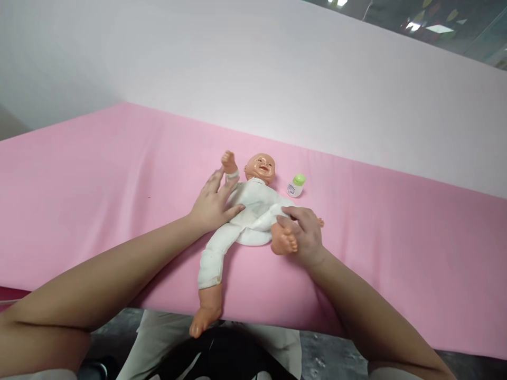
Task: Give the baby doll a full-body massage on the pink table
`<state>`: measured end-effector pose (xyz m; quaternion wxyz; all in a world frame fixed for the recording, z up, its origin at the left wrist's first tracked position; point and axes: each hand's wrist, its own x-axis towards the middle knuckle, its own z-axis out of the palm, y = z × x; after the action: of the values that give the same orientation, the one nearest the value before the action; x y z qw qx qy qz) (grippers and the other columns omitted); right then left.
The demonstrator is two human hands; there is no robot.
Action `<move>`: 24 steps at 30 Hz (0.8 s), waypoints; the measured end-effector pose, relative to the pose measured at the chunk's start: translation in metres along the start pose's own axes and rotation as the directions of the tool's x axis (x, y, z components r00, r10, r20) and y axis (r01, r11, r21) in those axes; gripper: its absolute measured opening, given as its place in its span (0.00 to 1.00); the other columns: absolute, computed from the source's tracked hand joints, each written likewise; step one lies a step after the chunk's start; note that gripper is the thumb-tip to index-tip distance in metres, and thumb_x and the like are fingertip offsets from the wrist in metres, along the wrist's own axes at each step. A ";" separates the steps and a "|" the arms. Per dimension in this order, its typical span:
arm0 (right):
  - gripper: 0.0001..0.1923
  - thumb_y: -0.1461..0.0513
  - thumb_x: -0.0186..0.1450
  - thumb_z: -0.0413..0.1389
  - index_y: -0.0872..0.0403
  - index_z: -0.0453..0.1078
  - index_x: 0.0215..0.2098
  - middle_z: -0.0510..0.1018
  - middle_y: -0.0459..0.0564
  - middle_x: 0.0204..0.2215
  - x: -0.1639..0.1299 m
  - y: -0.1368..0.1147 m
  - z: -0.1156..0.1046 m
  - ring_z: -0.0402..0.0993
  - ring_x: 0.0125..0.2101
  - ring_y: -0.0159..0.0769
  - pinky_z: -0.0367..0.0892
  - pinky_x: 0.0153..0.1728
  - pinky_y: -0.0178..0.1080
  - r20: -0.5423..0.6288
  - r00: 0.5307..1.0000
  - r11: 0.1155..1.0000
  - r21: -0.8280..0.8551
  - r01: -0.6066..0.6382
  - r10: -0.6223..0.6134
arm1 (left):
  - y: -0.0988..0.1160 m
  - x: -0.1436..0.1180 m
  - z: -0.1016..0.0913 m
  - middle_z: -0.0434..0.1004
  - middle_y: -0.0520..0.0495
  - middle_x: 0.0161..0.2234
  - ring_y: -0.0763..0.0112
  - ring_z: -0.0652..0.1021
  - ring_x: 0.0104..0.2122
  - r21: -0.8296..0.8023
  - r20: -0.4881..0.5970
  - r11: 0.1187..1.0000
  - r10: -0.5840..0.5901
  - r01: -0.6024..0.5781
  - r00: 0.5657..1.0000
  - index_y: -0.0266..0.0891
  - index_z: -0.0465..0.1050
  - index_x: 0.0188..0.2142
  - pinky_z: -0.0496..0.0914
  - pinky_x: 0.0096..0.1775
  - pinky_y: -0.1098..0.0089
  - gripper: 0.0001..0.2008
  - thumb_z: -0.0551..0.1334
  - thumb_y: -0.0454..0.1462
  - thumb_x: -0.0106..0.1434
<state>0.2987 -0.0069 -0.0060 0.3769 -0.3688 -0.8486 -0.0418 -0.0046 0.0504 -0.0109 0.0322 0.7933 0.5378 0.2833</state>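
Note:
A baby doll (255,203) lies on its back, with a white cloth body and plastic head, hands and feet. My left hand (212,203) rests against its side and raised arm on the left, fingers spread, thumb on the torso. My right hand (307,232) is closed around the doll's bent leg near the ankle, with the bare foot (283,240) showing in front of my fingers. The other leg (212,264) stretches toward me, its foot at the front edge. Part of the doll's arm on the right is hidden behind my right hand.
A small white bottle with a green cap (296,186) stands beside the doll's head. Pink cloth (119,184) covers the table, which meets a white wall (237,63) at the back. My lap is below the front edge.

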 end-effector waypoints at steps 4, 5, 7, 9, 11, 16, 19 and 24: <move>0.25 0.62 0.69 0.60 0.45 0.71 0.64 0.75 0.56 0.65 0.011 -0.021 -0.001 0.74 0.59 0.55 0.73 0.61 0.61 0.111 0.974 0.979 -0.035 0.201 -0.196 | -0.003 0.001 0.005 0.54 0.39 0.78 0.43 0.51 0.78 0.044 0.060 0.962 0.265 -0.268 0.962 0.43 0.74 0.66 0.55 0.73 0.41 0.23 0.58 0.45 0.76; 0.27 0.59 0.69 0.62 0.47 0.70 0.66 0.74 0.59 0.66 0.013 -0.026 -0.002 0.72 0.62 0.57 0.71 0.63 0.62 0.146 0.968 0.978 -0.019 0.210 -0.205 | -0.002 0.002 0.005 0.57 0.41 0.77 0.44 0.52 0.78 0.054 0.087 0.947 0.312 -0.317 0.946 0.44 0.76 0.63 0.54 0.73 0.41 0.21 0.56 0.43 0.77; 0.32 0.51 0.68 0.64 0.52 0.69 0.67 0.73 0.64 0.66 0.017 -0.033 -0.003 0.70 0.63 0.60 0.70 0.64 0.63 0.170 0.965 0.980 0.002 0.201 -0.198 | 0.000 0.004 0.002 0.59 0.43 0.76 0.45 0.55 0.77 0.065 0.146 0.917 0.382 -0.394 0.913 0.45 0.78 0.62 0.53 0.74 0.40 0.20 0.55 0.40 0.76; 0.35 0.45 0.67 0.65 0.54 0.70 0.66 0.74 0.65 0.65 0.018 -0.036 -0.002 0.71 0.62 0.60 0.70 0.64 0.63 0.161 0.968 0.981 0.005 0.195 -0.193 | 0.002 0.005 -0.002 0.59 0.43 0.76 0.44 0.56 0.77 0.069 0.202 0.893 0.423 -0.444 0.883 0.44 0.76 0.65 0.51 0.74 0.40 0.22 0.57 0.39 0.74; 0.35 0.43 0.68 0.64 0.53 0.70 0.66 0.74 0.65 0.66 0.018 -0.034 0.001 0.71 0.62 0.59 0.70 0.64 0.62 0.159 0.970 0.982 -0.008 0.187 -0.184 | 0.005 0.005 -0.005 0.59 0.44 0.76 0.44 0.56 0.77 0.083 0.243 0.883 0.431 -0.462 0.869 0.44 0.74 0.67 0.50 0.75 0.42 0.24 0.59 0.38 0.73; 0.34 0.41 0.68 0.65 0.53 0.73 0.62 0.74 0.64 0.66 0.017 -0.033 -0.002 0.70 0.62 0.59 0.71 0.62 0.62 0.141 0.959 0.968 -0.016 0.251 -0.247 | 0.002 0.003 -0.003 0.61 0.40 0.75 0.46 0.61 0.75 0.068 0.173 0.914 0.383 -0.399 0.907 0.43 0.74 0.66 0.56 0.74 0.45 0.23 0.56 0.40 0.75; 0.35 0.37 0.65 0.66 0.54 0.77 0.56 0.80 0.61 0.59 0.016 -0.043 -0.010 0.73 0.56 0.55 0.74 0.58 0.56 0.057 0.934 0.935 0.044 0.351 -0.354 | -0.006 0.001 0.004 0.64 0.37 0.72 0.49 0.68 0.71 -0.056 -0.021 0.968 0.244 -0.245 0.970 0.43 0.74 0.65 0.66 0.69 0.48 0.24 0.56 0.43 0.74; 0.32 0.35 0.64 0.63 0.55 0.77 0.41 0.83 0.51 0.37 0.007 -0.072 -0.006 0.75 0.37 0.39 0.74 0.44 0.45 0.111 0.846 0.825 0.317 0.467 -0.522 | -0.028 0.007 0.009 0.69 0.37 0.67 0.49 0.73 0.65 -0.307 -0.217 0.942 -0.205 0.133 0.954 0.45 0.70 0.67 0.73 0.64 0.48 0.30 0.63 0.46 0.67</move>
<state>0.2513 -0.0569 0.0179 0.3169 -0.0811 -0.9448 0.0168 -0.0218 0.0707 -0.0257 0.1055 0.6894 0.5569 0.4510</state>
